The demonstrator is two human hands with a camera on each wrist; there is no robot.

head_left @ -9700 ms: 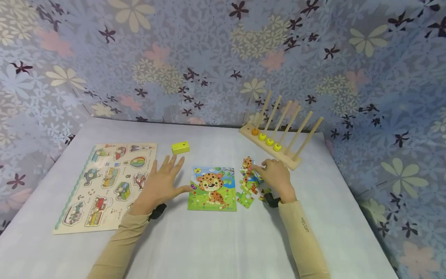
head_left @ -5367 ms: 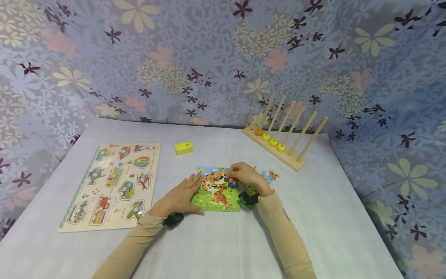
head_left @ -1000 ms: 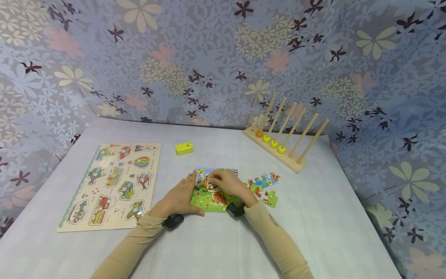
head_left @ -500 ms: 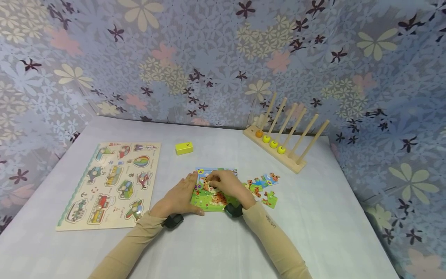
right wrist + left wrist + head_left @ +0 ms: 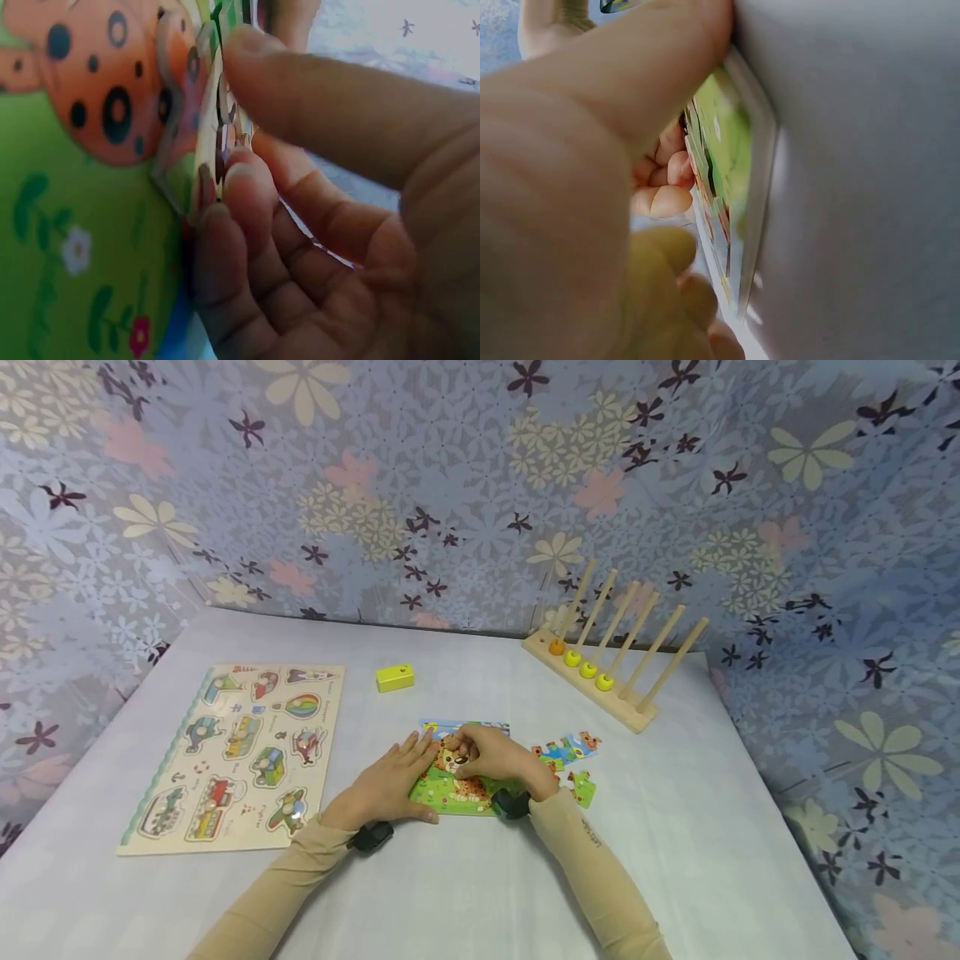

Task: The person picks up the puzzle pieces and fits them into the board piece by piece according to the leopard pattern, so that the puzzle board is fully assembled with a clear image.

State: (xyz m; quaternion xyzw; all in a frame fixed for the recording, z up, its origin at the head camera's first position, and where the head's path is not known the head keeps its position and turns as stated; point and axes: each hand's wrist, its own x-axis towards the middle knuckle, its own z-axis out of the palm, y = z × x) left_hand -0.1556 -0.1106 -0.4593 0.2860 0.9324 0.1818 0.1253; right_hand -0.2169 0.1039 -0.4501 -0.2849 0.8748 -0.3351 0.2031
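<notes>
On the table lies a leopard jigsaw board, green below and blue above. My right hand is over its middle and pinches a jigsaw piece between thumb and fingertips, against the board. A leopard-face piece shows just left of those fingers. My left hand rests along the board's left side with its fingers spread and straight, the thumb by the near corner. Several loose jigsaw pieces lie right of the board, partly hidden by my right wrist.
A large vehicle picture puzzle lies on the left. Behind the board is a yellow block. At the back right stands a wooden peg rack with upright rods and several beads. A floral cloth hangs behind the table.
My right hand has gone from the loose pieces onto the board, and in the last second shifted slightly right. My left fingers have come onto the board's edge. Loose pieces lie differently.
</notes>
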